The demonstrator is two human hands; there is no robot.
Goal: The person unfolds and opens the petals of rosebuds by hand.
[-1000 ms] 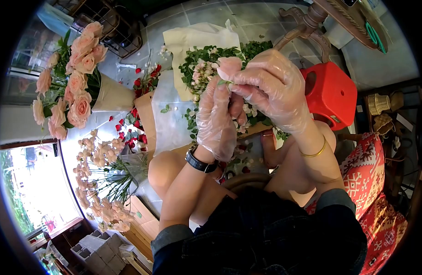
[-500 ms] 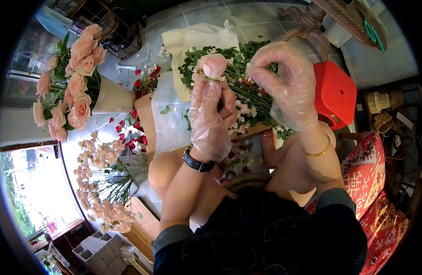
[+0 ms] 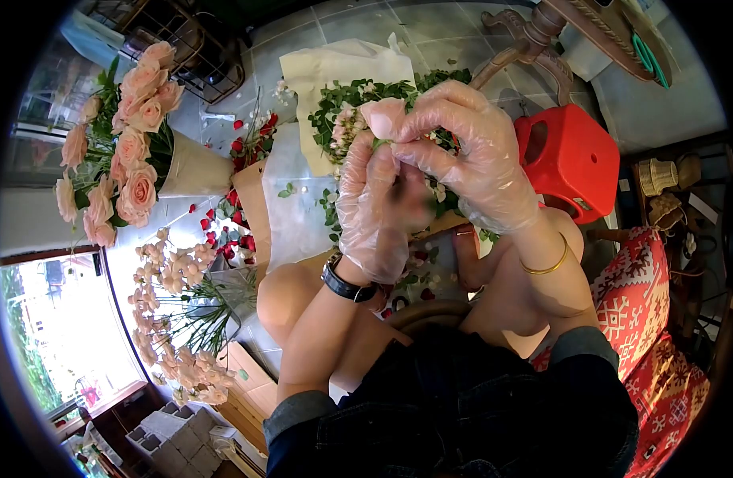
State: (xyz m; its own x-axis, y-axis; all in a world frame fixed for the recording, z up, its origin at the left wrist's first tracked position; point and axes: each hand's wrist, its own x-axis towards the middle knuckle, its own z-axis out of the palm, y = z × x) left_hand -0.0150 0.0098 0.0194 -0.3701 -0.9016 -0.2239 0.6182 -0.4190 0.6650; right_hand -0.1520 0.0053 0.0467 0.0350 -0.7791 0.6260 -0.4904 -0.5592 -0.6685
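A pale pink rose (image 3: 383,119) is held up between my hands, its head tilted. My left hand (image 3: 370,209), in a clear plastic glove, is closed around the rose just below the bloom. My right hand (image 3: 472,151), also gloved, pinches at the base of the bloom from the right, fingertips touching the rose. Whether a petal or leaf is between those fingertips is too small to tell. Beneath and behind the hands lies a bunch of small pink blooms (image 3: 346,130) with green leaves, on cream wrapping paper (image 3: 304,70).
Pink roses (image 3: 137,193) stand in a pale vase (image 3: 195,166) at the left, above a cluster of peach flowers (image 3: 175,271). Red petals (image 3: 212,237) lie on the floor. At the right are a red stool (image 3: 593,171) and a carved table leg (image 3: 534,48).
My right hand moved away to the right from the rose, then came back to its base. The rose shifted left and turned upward, then tilted again in my left hand.
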